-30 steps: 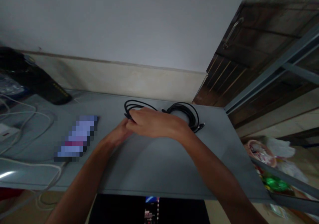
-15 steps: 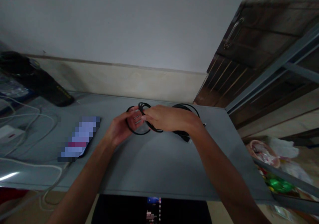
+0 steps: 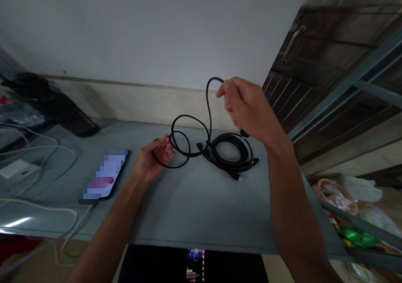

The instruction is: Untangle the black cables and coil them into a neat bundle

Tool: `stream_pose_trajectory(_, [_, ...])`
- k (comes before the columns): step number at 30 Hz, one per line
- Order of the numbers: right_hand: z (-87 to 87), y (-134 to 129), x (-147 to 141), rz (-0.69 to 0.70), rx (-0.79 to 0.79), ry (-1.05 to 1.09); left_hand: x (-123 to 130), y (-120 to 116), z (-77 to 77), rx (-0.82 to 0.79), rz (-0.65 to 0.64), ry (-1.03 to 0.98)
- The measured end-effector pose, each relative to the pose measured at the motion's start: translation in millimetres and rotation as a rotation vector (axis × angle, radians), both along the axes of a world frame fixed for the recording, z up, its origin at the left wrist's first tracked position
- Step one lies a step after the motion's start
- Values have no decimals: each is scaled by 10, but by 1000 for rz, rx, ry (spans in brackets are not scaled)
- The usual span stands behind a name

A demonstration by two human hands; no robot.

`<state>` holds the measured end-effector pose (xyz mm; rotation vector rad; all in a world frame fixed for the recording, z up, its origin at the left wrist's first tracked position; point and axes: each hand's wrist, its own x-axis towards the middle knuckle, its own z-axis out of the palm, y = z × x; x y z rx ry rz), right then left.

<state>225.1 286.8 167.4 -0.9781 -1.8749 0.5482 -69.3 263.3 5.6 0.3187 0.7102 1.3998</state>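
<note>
A black cable stretches in loose loops between my two hands, above the grey table. My left hand is closed around its looped part, the thumb and fingers curled at the left side of the loops. Raised in front of the wall, my right hand grips the cable's other stretch in a fist, and a dark plug pokes out below the palm. Between the hands, nearer the right one, a coiled bundle of black cable with several connector ends lies on the table.
On the left are a phone with a blurred screen, white cords, a small white box and a leaning black bottle. A wall rises behind the table. Low on the right stands a pink basket. A dark screen sits below the front edge.
My right hand has lifted up and to the right from the loops, drawing a length of cable with it. The coiled bundle is uncovered. My left hand has stayed nearly in place.
</note>
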Motion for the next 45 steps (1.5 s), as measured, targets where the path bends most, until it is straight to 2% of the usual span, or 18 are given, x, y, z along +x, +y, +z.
stream_pose_trajectory(2, [79,42,114,-140,135,194,-6,5,2,22,-1,-36])
stream_pose_trajectory(5, [204,59,277,-276,218,477,-26,8,13,25,20,-56])
stream_pose_trajectory(8, [312,2,441,-326,261,728,-57,7,24,10,58,-69])
stream_pose_trajectory(11, [360,-83,633,-350,329,864,-82,2,25,11,70,-84])
stream_pose_trajectory(14, [336,-127,846,-352,385,868,-96,0,20,18,55,-86])
stream_pose_trajectory(16, [296,-120,964,-292,427,820,-99,0,15,22,49,-78])
stream_pose_trajectory(19, [253,-87,1040,-259,500,727,-100,3,4,23,62,-45])
stream_pose_trajectory(23, [282,-97,939,-404,465,620,-96,6,-11,42,62,-20])
stream_pose_trajectory(29, [368,-169,523,-300,364,725,-71,3,-4,37,75,9])
stream_pose_trajectory(32, [331,-208,259,-141,261,564,-57,7,-5,39,80,42])
stream_pose_trajectory(35, [235,-258,-22,128,88,203,-58,33,-30,15,86,58])
stream_pose_trajectory(38, [68,-281,-358,271,-29,-182,-65,68,-66,-1,62,83])
stream_pose_trajectory(42, [-351,-261,-836,324,-37,-595,-61,80,-93,40,37,113])
stream_pose_trajectory(45, [-758,-252,-1095,400,8,-748,-70,69,-100,15,55,127])
